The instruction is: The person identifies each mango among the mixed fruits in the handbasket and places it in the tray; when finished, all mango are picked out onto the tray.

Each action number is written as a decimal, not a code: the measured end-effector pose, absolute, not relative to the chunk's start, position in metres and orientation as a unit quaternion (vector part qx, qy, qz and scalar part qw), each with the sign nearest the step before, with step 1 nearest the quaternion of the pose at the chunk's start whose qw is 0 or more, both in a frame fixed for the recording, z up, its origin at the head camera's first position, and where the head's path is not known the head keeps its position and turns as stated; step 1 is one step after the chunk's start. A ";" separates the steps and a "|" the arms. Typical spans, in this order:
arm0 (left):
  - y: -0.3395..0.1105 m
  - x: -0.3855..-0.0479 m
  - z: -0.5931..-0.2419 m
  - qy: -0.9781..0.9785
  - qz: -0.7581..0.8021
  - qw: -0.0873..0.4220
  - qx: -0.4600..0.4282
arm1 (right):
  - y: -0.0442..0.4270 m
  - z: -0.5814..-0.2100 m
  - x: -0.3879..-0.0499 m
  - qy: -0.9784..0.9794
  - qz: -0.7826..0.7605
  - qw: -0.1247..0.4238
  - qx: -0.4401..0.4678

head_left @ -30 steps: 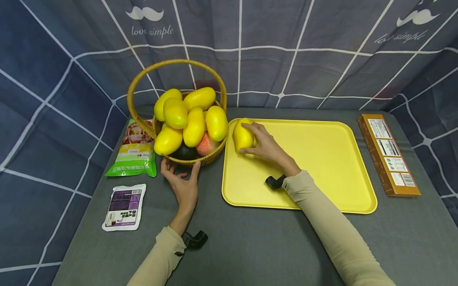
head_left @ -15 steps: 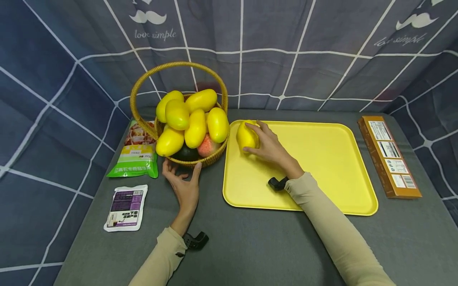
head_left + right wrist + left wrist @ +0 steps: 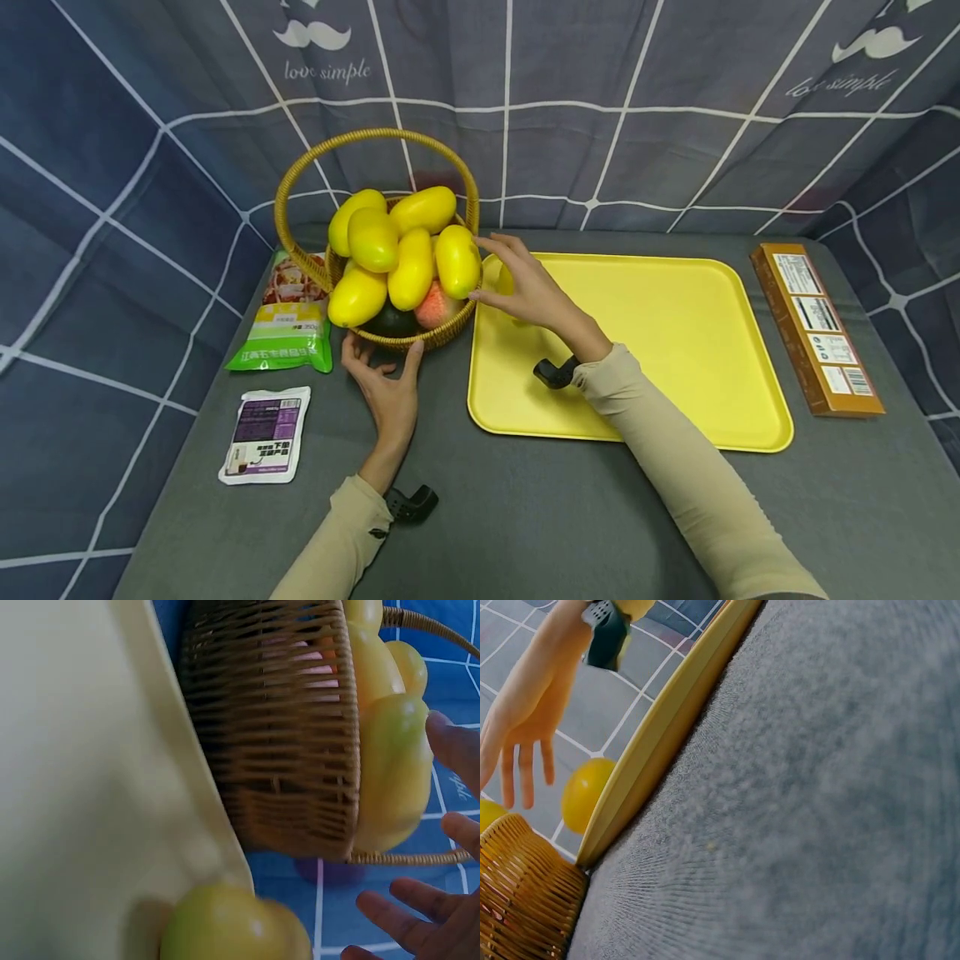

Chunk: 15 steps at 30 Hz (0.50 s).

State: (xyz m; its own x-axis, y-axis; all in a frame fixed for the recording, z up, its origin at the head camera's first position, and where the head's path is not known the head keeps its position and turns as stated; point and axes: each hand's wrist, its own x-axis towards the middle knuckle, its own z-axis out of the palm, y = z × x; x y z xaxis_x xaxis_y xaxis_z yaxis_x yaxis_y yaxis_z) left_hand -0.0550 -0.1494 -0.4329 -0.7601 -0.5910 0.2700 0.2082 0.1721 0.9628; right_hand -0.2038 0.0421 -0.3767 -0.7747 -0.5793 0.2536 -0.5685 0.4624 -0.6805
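The wicker basket (image 3: 448, 332) (image 3: 277, 742) (image 3: 532, 892) holds several yellow mangoes, a dark green fruit (image 3: 393, 322) and a reddish one (image 3: 435, 307). My left hand (image 3: 388, 404) is at the basket's front, thumb and fingers spread against its lower side. Over the left edge of the yellow tray (image 3: 637, 350), my right hand (image 3: 536, 292) (image 3: 450, 907) (image 3: 529, 727) holds nothing; its spread thumb and fingers reach the rightmost mango (image 3: 457, 262) (image 3: 394, 769), contact unclear. Another mango (image 3: 506, 280) (image 3: 586, 793) (image 3: 225, 926) lies on the tray, partly hidden below that hand.
Left of the basket lies a green and yellow food bag (image 3: 281, 333), with a white and purple packet (image 3: 265, 436) nearer the front. A brown box (image 3: 817, 329) lies right of the tray. A checked curtain (image 3: 562, 150) hangs behind, and the basket's tall handle (image 3: 375, 133) arches up.
My right hand has let go of the mango on the tray and moved left to the basket's right side. That mango has shifted slightly right. My left hand has stayed in place.
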 end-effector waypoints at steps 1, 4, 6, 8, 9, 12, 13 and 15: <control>-0.149 -0.055 -0.433 -0.696 -0.630 0.317 0.138 | 0.039 -0.377 -0.205 0.853 -0.397 0.013 -0.338; -0.149 -0.054 -0.433 -0.694 -0.633 0.313 0.140 | 0.031 -0.378 -0.206 0.852 -0.393 0.025 -0.346; -0.149 -0.054 -0.433 -0.693 -0.634 0.312 0.140 | 0.028 -0.377 -0.207 0.854 -0.389 0.032 -0.345; -0.149 -0.054 -0.433 -0.695 -0.633 0.312 0.139 | 0.024 -0.376 -0.207 0.856 -0.387 0.035 -0.341; -0.149 -0.054 -0.433 -0.696 -0.632 0.312 0.139 | 0.023 -0.376 -0.206 0.858 -0.386 0.035 -0.336; -0.150 -0.055 -0.433 -0.697 -0.629 0.315 0.137 | 0.020 -0.376 -0.206 0.864 -0.381 0.031 -0.327; -0.150 -0.055 -0.433 -0.698 -0.628 0.316 0.137 | 0.019 -0.376 -0.205 0.865 -0.380 0.029 -0.326; -0.150 -0.055 -0.433 -0.697 -0.628 0.319 0.137 | 0.016 -0.378 -0.205 0.865 -0.380 0.024 -0.325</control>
